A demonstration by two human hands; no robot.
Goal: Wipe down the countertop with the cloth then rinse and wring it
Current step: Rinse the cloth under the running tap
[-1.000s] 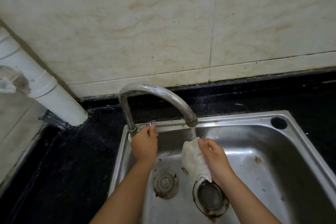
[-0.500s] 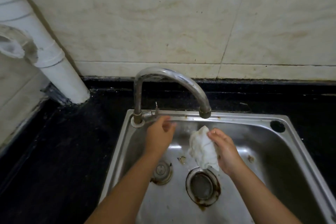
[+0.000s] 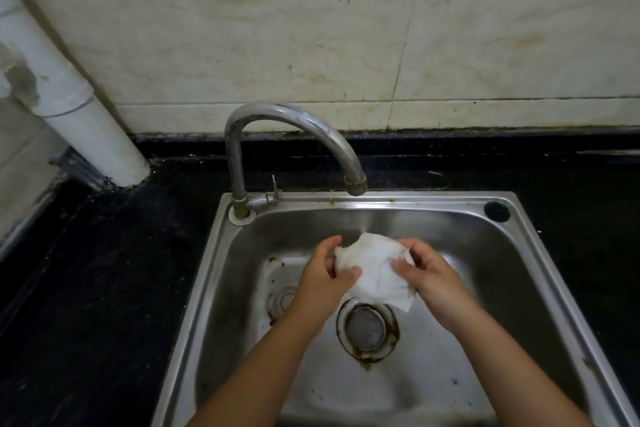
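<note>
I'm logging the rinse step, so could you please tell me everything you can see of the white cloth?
The white cloth is a crumpled, thin fabric or paper-like rag with faint grey marks. It is bunched between the left hand and the right hand, both gripping it, one corner hanging down. It is held above the steel sink, over the drain strainer, below and in front of the faucet spout.

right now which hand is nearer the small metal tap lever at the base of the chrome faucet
Left. The left hand grips the white cloth below and slightly right of the tap lever; the right hand holds the cloth's other side, farther right.
</note>
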